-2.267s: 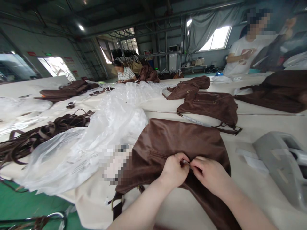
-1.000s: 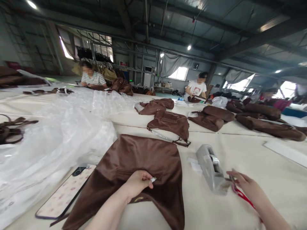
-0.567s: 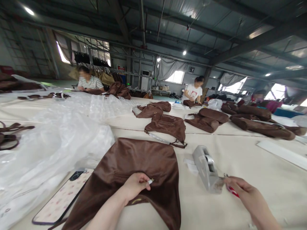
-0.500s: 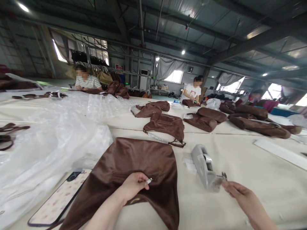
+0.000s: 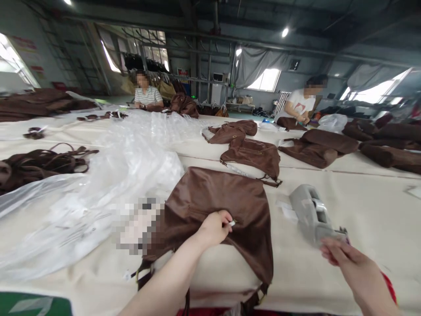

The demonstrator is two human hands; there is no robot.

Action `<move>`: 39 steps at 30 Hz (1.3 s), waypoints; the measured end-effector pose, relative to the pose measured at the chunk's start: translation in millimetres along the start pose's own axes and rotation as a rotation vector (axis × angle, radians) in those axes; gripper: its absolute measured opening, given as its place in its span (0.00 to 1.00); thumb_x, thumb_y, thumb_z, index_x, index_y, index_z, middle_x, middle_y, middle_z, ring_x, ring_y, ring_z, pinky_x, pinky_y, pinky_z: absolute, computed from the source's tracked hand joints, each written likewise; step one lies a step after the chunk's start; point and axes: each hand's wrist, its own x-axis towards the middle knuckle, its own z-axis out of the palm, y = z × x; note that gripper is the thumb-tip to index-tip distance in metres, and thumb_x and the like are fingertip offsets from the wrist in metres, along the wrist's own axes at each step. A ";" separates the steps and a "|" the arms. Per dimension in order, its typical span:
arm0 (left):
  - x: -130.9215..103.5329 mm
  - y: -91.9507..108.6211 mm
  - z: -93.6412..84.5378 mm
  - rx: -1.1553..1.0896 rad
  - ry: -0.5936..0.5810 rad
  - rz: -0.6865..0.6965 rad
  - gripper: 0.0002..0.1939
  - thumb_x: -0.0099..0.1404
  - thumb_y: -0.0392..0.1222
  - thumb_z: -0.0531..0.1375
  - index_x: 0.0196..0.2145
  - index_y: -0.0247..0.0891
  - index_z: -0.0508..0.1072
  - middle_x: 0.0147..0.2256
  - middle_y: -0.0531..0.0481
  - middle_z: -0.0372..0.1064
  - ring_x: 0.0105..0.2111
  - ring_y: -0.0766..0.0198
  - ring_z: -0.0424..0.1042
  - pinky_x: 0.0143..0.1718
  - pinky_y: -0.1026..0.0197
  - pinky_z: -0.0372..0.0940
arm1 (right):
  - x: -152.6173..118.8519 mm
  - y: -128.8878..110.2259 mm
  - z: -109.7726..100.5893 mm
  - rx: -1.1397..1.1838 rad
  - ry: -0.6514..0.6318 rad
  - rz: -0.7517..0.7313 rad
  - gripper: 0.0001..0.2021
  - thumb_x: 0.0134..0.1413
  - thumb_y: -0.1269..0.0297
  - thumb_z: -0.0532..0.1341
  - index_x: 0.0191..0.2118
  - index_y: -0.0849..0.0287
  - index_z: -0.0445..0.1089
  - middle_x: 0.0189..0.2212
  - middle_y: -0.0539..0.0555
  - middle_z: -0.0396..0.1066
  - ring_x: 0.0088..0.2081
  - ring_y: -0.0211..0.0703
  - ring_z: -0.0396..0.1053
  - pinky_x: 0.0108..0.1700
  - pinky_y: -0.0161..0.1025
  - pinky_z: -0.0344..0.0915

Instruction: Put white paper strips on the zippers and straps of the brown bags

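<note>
Nearest the camera, the left hand (image 5: 213, 228) rests on a brown bag (image 5: 226, 206) that lies flat on the cream table (image 5: 362, 206), its fingers pinched shut on a small pale tab (image 5: 232, 223) at the bag's zip line (too small to say just what it is). To the right, the right hand (image 5: 348, 263) reaches to the near end of a grey tape dispenser (image 5: 312, 215), fingertips at its cutter; whether they grip anything there cannot be told. The dispenser stands just beside the bag's right edge, with a few white slips (image 5: 286, 210) lying at its far side. Left of the bag lies a blurred flat object, and past it a wide heap of clear plastic bags (image 5: 125, 175). Further left is a tangle of brown straps (image 5: 46, 162). Behind the near bag more brown bags (image 5: 253, 153) lie across the table. At the far side two people work, one in a striped shirt (image 5: 148, 94) and one in a white shirt (image 5: 301, 105).
</note>
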 end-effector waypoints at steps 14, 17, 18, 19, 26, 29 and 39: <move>-10.6 12.9 -7.0 0.268 0.054 0.099 0.20 0.58 0.31 0.53 0.49 0.37 0.61 0.34 0.46 0.74 0.36 0.55 0.73 0.38 0.58 0.64 | -56.3 -110.5 182.3 0.547 -0.718 0.308 0.17 0.39 0.54 0.69 0.30 0.64 0.74 0.20 0.50 0.69 0.18 0.31 0.61 0.18 0.28 0.53; -11.3 13.8 -5.9 0.310 0.056 0.096 0.21 0.59 0.33 0.52 0.51 0.35 0.61 0.34 0.43 0.74 0.36 0.52 0.73 0.37 0.56 0.64 | -56.0 -105.5 183.2 0.512 -0.743 0.292 0.15 0.42 0.55 0.67 0.30 0.63 0.74 0.20 0.49 0.68 0.19 0.30 0.61 0.18 0.28 0.53; -11.9 14.5 -5.9 0.320 0.058 0.096 0.21 0.59 0.33 0.52 0.51 0.34 0.61 0.34 0.43 0.74 0.36 0.52 0.73 0.37 0.56 0.64 | -55.9 -104.5 183.6 0.497 -0.747 0.291 0.14 0.42 0.55 0.66 0.30 0.63 0.74 0.20 0.49 0.68 0.19 0.30 0.61 0.18 0.27 0.53; -12.6 15.3 -6.1 0.323 0.060 0.099 0.21 0.59 0.34 0.52 0.51 0.35 0.61 0.34 0.43 0.74 0.35 0.52 0.73 0.37 0.56 0.64 | -55.8 -103.7 184.2 0.478 -0.746 0.294 0.13 0.42 0.56 0.66 0.29 0.63 0.73 0.20 0.49 0.68 0.19 0.30 0.61 0.18 0.27 0.53; -9.5 13.9 -9.2 0.157 0.017 0.044 0.10 0.62 0.35 0.52 0.37 0.39 0.73 0.34 0.47 0.75 0.36 0.59 0.72 0.39 0.61 0.64 | -54.7 -100.5 183.8 0.387 -0.806 0.312 0.12 0.42 0.58 0.66 0.30 0.63 0.75 0.21 0.50 0.69 0.19 0.30 0.61 0.18 0.27 0.55; -3.8 9.5 -6.3 -0.101 -0.069 -0.101 0.10 0.61 0.35 0.53 0.34 0.36 0.74 0.29 0.49 0.75 0.32 0.63 0.73 0.37 0.64 0.65 | -57.0 -98.8 181.0 0.372 -0.874 0.281 0.15 0.43 0.56 0.66 0.33 0.63 0.76 0.23 0.51 0.71 0.20 0.30 0.61 0.19 0.27 0.56; -14.7 27.4 -3.1 -0.259 0.031 -0.073 0.11 0.61 0.33 0.51 0.33 0.35 0.73 0.28 0.50 0.74 0.28 0.65 0.72 0.32 0.66 0.65 | -63.6 -100.8 190.9 0.294 -0.739 0.285 0.11 0.47 0.58 0.63 0.27 0.63 0.71 0.24 0.53 0.72 0.15 0.29 0.59 0.14 0.27 0.53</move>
